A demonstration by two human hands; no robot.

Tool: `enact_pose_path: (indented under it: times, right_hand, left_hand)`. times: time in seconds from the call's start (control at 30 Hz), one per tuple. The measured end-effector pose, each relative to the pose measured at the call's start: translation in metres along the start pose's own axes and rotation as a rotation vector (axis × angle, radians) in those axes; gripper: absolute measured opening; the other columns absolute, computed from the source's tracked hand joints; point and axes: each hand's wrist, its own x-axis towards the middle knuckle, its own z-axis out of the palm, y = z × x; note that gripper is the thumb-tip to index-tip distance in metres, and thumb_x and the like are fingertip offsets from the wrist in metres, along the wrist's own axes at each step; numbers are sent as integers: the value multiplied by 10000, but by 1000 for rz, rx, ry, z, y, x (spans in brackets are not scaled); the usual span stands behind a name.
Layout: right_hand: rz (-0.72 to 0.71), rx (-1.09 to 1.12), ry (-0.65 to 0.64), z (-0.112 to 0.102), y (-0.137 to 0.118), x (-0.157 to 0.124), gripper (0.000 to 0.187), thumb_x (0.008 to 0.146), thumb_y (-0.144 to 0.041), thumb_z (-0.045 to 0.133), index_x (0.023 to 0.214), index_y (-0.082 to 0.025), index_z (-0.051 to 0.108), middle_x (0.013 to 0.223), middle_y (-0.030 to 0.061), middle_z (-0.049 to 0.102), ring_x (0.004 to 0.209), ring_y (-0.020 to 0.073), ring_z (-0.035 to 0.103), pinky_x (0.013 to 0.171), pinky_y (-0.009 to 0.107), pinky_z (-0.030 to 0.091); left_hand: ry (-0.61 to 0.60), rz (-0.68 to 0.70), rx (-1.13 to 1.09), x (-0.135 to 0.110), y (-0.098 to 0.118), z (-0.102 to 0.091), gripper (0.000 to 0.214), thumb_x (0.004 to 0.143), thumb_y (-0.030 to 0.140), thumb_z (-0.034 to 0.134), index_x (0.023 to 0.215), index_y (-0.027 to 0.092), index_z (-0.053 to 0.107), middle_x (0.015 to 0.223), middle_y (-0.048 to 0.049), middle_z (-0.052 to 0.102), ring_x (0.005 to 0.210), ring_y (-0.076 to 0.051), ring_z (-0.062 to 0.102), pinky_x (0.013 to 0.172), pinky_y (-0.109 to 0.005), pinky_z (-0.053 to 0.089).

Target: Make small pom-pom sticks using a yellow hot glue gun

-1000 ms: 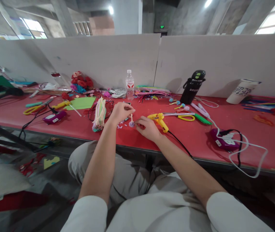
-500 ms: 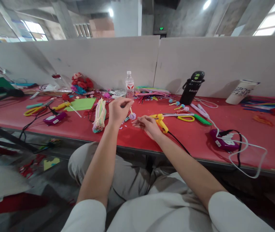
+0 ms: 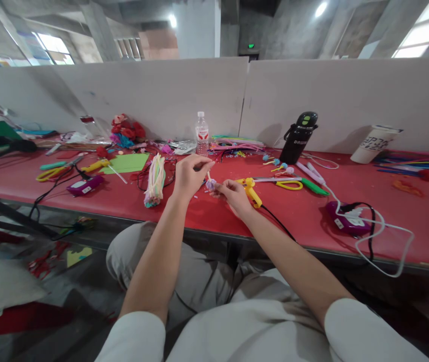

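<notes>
A small purple pipe-cleaner flower (image 3: 210,184) hangs head down on a pale stem. My left hand (image 3: 192,174) pinches the stem's upper end between thumb and fingertips. At the flower's right side, my right hand (image 3: 233,192) has thumb and forefinger together against the petals; whether a small piece is between them cannot be made out. Just beyond my right hand lies a yellow hot glue gun (image 3: 252,192) with a black cord. To the left of my hands is a bundle of pale pipe cleaners (image 3: 155,180).
Yellow-handled scissors (image 3: 289,185) and a green-handled tool (image 3: 314,186) lie to the right. Several small finished flowers (image 3: 283,167) are near a black flask (image 3: 299,137). A water bottle (image 3: 202,134) stands behind my hands. A purple power box (image 3: 349,219) trails a white cable.
My left hand has moved slightly right with the flower. My right hand's fingers have closed in and now touch the flower's head, which hung apart from them before.
</notes>
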Motion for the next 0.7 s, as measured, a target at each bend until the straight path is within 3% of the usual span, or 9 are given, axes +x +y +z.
enact_pose_path:
  times: [0.3,0.7]
  right_hand:
    - [46,84,45,0,0,0,437,589,-438,825,578,-212,451,609,0,658,602,162,662,645,292,539]
    - [91,78,78,-1,-2,-1,383,592,-385,786,572,-210,445,594,-14,622,605,153,650,656,288,529]
  left_hand:
    - [50,127,-98,-1,-7,6,157,845,313,642,831,183,730,789,-26,688,698,-124,617,674,-238,486]
    - [27,149,-143,-2,-4,10,165,831,341,669,813,187,725,784,-32,687,711,-132,624,633,-236,484]
